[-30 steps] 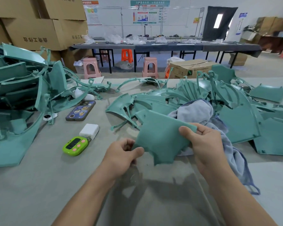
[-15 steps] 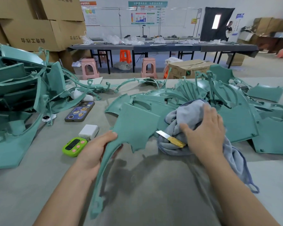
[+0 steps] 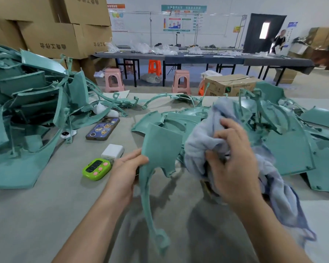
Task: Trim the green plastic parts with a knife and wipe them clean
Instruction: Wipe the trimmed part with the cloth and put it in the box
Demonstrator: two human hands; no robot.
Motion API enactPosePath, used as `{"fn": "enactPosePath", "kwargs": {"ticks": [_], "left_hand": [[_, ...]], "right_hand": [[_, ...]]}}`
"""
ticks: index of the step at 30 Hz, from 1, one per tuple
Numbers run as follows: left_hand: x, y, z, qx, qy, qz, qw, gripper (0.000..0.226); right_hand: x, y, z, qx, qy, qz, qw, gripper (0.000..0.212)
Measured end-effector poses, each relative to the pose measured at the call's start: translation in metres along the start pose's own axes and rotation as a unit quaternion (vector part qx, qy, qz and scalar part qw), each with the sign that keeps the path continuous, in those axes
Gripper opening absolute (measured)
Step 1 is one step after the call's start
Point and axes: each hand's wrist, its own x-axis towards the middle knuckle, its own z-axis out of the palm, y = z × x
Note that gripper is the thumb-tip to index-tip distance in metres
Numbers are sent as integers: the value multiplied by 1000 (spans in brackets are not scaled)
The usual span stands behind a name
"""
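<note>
A green plastic part [image 3: 160, 147] is held up above the table [image 3: 46, 215], near its front middle. Its left edge is gripped by the left hand [image 3: 124, 171], with the thumb laid on the upper face. A long curved arm of the part hangs down toward the viewer. A bluish-grey cloth [image 3: 199, 141] is bunched in the curled fingers of the right hand [image 3: 234, 168], just right of the part. The rest of the cloth trails down to the right onto the table.

Stacked cardboard boxes [image 3: 53, 40] are seen at the rear left; they are closed, so their contents cannot be told. A further cardboard box [image 3: 230, 85] is set on the floor beyond the table, and what is inside it is hidden.

A tall heap of green parts [image 3: 27, 111] is piled on the left of the table. A flatter spread of green parts [image 3: 285, 141] is laid behind and right of the right hand, partly covered by the cloth. Between the left heap and the left hand lie a phone [image 3: 103, 129], a white charger block [image 3: 112, 151] and a green timer [image 3: 96, 168], the timer nearest the hand. A small white device [image 3: 67, 134] is placed at the foot of the heap.

Beyond the table, two pink stools [image 3: 113, 79] and an orange stool [image 3: 154, 67] are stood by a long dark far table [image 3: 198, 58] strewn with white bags.
</note>
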Motion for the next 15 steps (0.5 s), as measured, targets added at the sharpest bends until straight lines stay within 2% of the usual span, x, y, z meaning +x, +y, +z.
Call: {"fn": "enactPosePath", "kwargs": {"ticks": [2, 3, 5, 7, 9, 10, 13, 15], "left_hand": [[-2, -2, 8, 13, -30, -7, 999, 38], [-2, -4, 12, -7, -44, -17, 999, 39], [-5, -6, 20, -83, -55, -48, 994, 39], [-6, -10, 24, -125, -52, -61, 989, 40], [-5, -15, 24, -126, -29, -51, 990, 43], [-4, -17, 24, -132, -19, -51, 990, 44], [-6, -19, 26, -96, -18, -39, 994, 41], [-7, -21, 26, -82, -23, -26, 996, 39]], "right_hand": [[-11, -10, 25, 13, -126, 43, 991, 21], [-16, -13, 36, 32, -172, 75, 982, 31], [-20, -15, 53, 60, -215, 111, 969, 39], [-21, -13, 66, 33, -227, 112, 967, 42], [-17, -11, 75, -40, -237, 117, 964, 58], [-12, -11, 79, -56, -226, 128, 964, 55], [10, -9, 87, -61, -151, 208, 964, 17], [20, -13, 93, -73, -117, 272, 952, 10]]}}
